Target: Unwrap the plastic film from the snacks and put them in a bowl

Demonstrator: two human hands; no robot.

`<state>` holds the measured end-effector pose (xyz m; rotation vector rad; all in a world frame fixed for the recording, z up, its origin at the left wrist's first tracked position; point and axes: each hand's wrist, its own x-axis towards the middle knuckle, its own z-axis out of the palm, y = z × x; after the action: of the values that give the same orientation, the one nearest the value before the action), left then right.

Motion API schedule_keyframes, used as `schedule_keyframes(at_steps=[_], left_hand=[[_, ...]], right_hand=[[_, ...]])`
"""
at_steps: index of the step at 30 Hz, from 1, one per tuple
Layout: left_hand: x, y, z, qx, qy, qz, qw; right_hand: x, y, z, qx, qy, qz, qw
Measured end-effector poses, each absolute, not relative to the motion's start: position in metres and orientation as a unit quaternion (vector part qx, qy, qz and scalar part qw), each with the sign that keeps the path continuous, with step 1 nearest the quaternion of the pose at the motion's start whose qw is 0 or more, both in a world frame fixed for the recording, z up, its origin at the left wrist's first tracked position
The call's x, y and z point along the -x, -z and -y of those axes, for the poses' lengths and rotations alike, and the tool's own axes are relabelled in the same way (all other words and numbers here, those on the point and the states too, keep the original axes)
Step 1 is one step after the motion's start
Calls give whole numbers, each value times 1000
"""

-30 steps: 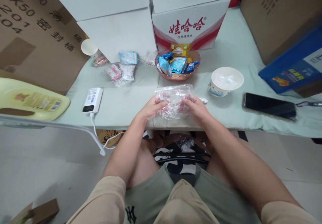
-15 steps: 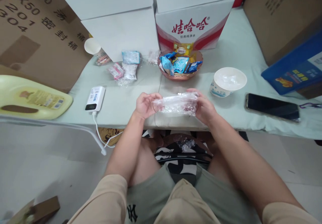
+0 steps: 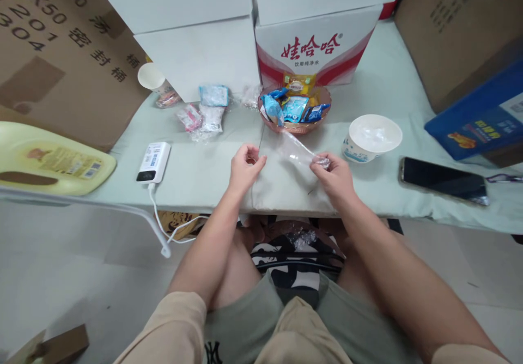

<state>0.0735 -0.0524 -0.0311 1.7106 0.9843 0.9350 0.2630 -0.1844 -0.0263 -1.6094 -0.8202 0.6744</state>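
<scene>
Clear plastic film (image 3: pixel 295 150) is pinched at one end in my right hand (image 3: pixel 333 174), and its loose part stretches up and left toward the basket. My left hand (image 3: pixel 247 167) is apart from the film, fingers curved with a gap between thumb and forefinger, nothing in it. Just behind the film stands an amber basket (image 3: pixel 297 129) filled with blue and yellow snack packets (image 3: pixel 295 108). To the right of my right hand is a white paper bowl (image 3: pixel 363 149) with crumpled clear plastic (image 3: pixel 373 136) inside.
A phone (image 3: pixel 443 180) lies at the right. On the left are a power bank (image 3: pixel 153 162) with a white cable, a yellow jug (image 3: pixel 57 159) and several wrapped packs (image 3: pixel 211 117). Cartons (image 3: pixel 314 48) line the back; a blue box (image 3: pixel 482 116) stands far right.
My left hand has let go of the plastic film and opened. Once held between both hands, the film now trails from my right hand alone.
</scene>
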Motion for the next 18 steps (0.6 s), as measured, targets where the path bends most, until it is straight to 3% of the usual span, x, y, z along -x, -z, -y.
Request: schedule_keyframes(at_steps=[4,10,18], left_hand=[[-90,27,73,-764,-351,-304,449],[-124,24,91,-721,-232,-233,610],[-149,27,94,-713,-253,-294,584]], right_hand=[[-256,16,191,648,-219,432,589],[-251,20,193,518,-455,328,645],[-265,15,185,439,-551,201,681]])
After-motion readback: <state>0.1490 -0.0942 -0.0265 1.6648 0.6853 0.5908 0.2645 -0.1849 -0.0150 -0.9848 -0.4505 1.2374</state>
